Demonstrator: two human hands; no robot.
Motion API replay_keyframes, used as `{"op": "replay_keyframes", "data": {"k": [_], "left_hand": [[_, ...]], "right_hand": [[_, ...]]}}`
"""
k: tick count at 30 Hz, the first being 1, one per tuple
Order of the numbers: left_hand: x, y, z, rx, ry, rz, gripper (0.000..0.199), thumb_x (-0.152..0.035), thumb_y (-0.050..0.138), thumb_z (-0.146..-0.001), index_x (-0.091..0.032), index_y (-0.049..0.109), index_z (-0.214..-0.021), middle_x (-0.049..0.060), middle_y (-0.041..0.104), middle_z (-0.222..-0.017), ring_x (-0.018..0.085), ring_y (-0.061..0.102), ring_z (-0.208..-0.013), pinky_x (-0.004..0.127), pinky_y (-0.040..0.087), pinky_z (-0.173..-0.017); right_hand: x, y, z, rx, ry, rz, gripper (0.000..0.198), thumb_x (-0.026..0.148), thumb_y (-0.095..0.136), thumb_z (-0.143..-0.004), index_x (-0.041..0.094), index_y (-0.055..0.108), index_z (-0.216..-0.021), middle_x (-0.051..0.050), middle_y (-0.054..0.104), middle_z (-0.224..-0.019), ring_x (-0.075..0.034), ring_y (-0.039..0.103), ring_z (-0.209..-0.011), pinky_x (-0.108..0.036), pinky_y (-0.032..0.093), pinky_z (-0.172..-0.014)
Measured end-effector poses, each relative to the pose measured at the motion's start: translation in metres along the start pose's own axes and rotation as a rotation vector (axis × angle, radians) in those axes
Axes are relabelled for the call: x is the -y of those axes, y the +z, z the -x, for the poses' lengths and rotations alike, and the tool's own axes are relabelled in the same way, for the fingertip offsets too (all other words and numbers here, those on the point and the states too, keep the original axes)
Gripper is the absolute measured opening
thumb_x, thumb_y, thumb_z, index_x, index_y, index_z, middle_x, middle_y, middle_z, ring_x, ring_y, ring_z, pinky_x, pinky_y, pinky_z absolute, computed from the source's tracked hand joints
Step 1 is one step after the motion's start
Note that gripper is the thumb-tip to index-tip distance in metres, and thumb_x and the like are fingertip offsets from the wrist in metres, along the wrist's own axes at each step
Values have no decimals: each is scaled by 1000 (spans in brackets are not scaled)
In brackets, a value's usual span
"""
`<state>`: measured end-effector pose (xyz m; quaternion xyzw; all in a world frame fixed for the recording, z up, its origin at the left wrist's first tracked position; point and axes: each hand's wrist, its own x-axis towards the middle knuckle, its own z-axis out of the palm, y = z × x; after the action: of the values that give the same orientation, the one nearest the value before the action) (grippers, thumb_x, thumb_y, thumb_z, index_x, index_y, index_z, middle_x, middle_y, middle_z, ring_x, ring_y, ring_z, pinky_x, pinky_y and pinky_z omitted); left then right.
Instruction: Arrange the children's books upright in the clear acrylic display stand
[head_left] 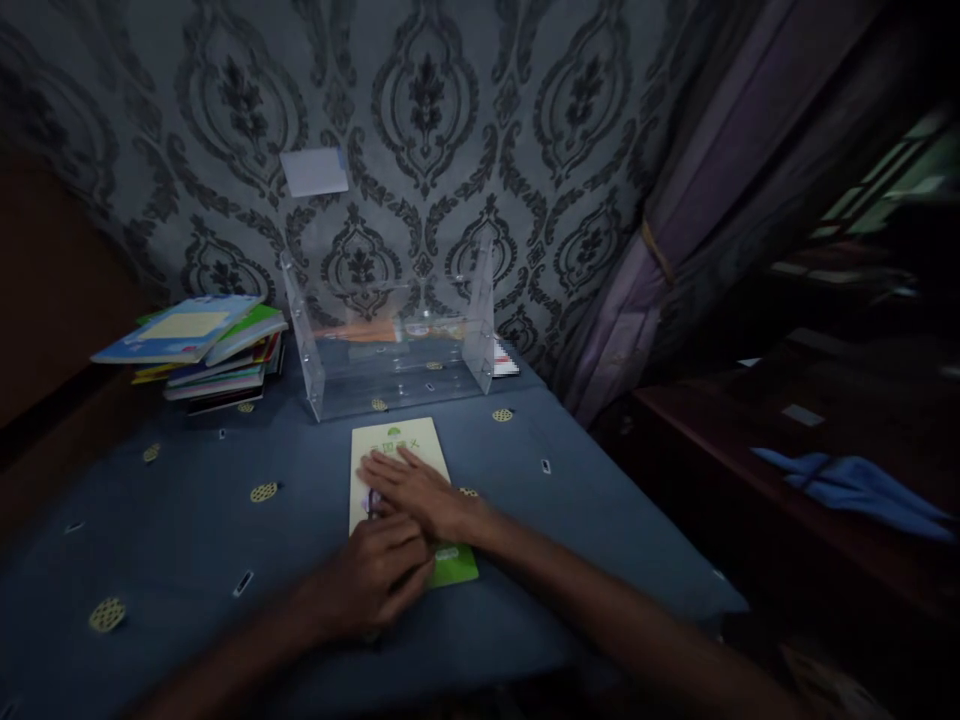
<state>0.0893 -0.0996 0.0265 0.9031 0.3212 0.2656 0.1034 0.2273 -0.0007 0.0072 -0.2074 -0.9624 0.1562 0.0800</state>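
Observation:
A cream book (429, 450) with a green lower edge and green lettering lies closed on the blue tablecloth. My right hand (414, 490) rests flat on its cover, fingers stretched out toward the upper left. Over the book's lower left part, my left hand (386, 568) is closed, its fingers curled in beside my right wrist. Whatever is under those curled fingers, if anything, is hidden. Just beyond the book stands a clear acrylic stand (390, 385) with upright side panels.
Several books (225, 345) are piled unevenly at the back left. Patterned wallpaper (427, 110) rises behind the table (180, 550), with a white card (315, 172) in front of it. A tied purple curtain (660, 240) hangs at right, near a blue cloth (855, 490) on a dark surface.

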Motion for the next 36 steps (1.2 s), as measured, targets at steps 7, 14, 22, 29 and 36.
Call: {"op": "replay_keyframes", "data": {"k": [7, 14, 22, 29, 36], "left_hand": [[87, 5, 19, -208, -409, -219, 39, -39, 41, -98, -19, 53, -130, 16, 58, -134, 30, 53, -126, 48, 46, -102], [146, 29, 17, -129, -689, -184, 71, -57, 38, -91, -6, 46, -140, 26, 43, -149, 41, 30, -145, 61, 26, -116], [119, 5, -16, -504, -1020, 663, 58, -46, 58, -83, -20, 49, -134, 14, 54, -144, 34, 45, -138, 51, 40, -111], [72, -5, -36, -444, -1243, 1390, 37, -28, 73, -76, -12, 65, -108, 16, 77, -96, 39, 73, -95, 50, 62, -79], [44, -66, -81, -801, -751, 1085, 55, -43, 82, -70, -16, 67, -116, 10, 77, -102, 32, 72, -100, 45, 58, -91]], "right_hand": [[15, 9, 21, -159, 152, -71, 55, 35, 47, -99, 13, 40, -149, -14, 38, -156, -23, 24, -149, -44, 16, -123], [10, -1, 53, -185, 503, -148, 75, 47, 47, -97, -3, 30, -151, -28, 16, -160, -36, 11, -150, -50, 18, -122], [-3, 7, 45, -295, 458, -195, 74, 47, 42, -98, -2, 27, -152, -26, 15, -161, -38, 5, -150, -52, 13, -122], [-16, 4, 47, -402, 586, -485, 93, 38, 62, -87, 0, 12, -155, -25, -2, -162, -35, 1, -151, -51, 17, -121], [-45, -72, 34, -704, 205, -1021, 53, 52, 62, -86, 15, 63, -124, -12, 73, -114, -28, 70, -102, -47, 55, -92]]}}
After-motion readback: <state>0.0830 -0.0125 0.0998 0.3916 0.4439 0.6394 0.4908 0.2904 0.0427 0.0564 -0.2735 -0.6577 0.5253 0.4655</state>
